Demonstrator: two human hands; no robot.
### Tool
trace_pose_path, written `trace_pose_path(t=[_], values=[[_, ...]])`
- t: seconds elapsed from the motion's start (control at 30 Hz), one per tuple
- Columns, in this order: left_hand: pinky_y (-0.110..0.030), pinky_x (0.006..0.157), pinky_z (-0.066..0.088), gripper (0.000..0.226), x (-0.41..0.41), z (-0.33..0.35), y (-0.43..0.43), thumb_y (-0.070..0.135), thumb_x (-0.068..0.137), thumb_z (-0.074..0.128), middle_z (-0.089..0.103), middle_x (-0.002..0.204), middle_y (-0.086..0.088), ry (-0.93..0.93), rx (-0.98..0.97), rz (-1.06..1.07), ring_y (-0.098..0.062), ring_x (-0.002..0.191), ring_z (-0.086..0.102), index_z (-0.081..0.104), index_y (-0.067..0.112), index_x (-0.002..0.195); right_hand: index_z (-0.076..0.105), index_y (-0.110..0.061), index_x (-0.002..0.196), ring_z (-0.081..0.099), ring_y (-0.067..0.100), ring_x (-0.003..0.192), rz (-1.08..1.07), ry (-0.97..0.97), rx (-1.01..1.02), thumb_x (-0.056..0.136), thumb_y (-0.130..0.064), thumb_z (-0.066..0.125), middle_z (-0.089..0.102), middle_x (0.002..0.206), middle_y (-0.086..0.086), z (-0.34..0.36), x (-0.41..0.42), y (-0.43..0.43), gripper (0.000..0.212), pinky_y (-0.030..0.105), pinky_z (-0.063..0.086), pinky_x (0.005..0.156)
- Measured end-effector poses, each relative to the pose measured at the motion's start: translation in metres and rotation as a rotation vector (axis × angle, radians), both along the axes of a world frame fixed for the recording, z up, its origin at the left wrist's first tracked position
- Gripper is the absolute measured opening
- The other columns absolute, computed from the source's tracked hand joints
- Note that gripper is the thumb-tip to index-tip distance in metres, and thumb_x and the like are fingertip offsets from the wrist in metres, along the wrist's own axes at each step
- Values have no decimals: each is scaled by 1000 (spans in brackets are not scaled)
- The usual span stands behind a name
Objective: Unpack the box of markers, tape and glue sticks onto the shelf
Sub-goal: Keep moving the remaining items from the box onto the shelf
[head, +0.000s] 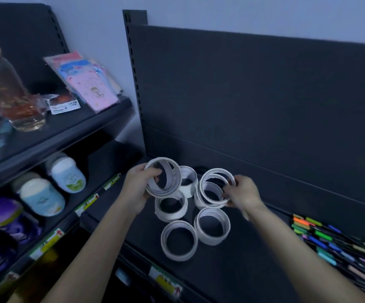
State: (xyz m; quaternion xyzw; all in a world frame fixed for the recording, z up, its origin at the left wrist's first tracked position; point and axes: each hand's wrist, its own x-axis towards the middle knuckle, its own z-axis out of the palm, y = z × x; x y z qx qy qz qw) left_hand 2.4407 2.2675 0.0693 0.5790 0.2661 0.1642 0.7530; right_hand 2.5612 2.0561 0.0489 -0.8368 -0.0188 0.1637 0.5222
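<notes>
On the shelf (232, 270), left of the markers (334, 243), the tape stacks (178, 256) lie flat with cores upward, so no roll can run off the edge. My left hand (139, 186) grips one bundle of rolls (163, 159), fingers hooked through the core. My right hand (242, 193) pinches a second bundle (217, 170) at its rim. Both bundles are tilted just above the rear stacks, probably about to be laid flat there. Box and glue sticks are out of view.

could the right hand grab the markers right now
Probably not yet: the right hand grips a bunch of tape rolls. The markers lie uncovered on the shelf to its right, so the way looks free once the tape is set down.
</notes>
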Motion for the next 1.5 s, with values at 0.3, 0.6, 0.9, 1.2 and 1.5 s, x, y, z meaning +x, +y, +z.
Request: trace_pose_path(t=[0.3,0.6,0.9,1.2,1.5], values=[[-31,67,52,21,39,-50,69,8,83,57,55,82,-5,88,-432,65,-17,76,56,60,10,103,56,0,69,63,30,66,-37,-30,-315,75,3,43,60,72,14,-19,33,28,15,38,56,56],[-20,55,42,11,68,-81,99,11,83,60,50,58,5,306,-509,25,-7,55,50,57,17,74,56,-2,81,44,13,55,57,-58,-472,83,3,39,53,72,5,-27,48,39,18,23,33,45],[-41,84,51,39,79,-96,110,13,72,67,66,107,-19,295,-13,47,-30,94,64,60,1,108,56,-2,91,51,20,63,72,-77,-423,82,-4,43,60,81,10,-34,48,43,16,26,38,50],[-37,90,45,39,78,-105,101,25,81,63,63,112,-10,309,240,-18,-25,104,59,55,7,115,56,-10,91,51,12,63,84,-25,-358,85,-19,63,60,81,2,-44,47,41,12,24,36,47],[-26,77,37,47,52,-77,80,17,84,65,56,105,-10,402,671,129,-19,91,52,51,-1,125,55,-11,105,58,15,78,64,-43,-285,84,-19,64,63,93,1,-45,39,39,24,21,38,52]])
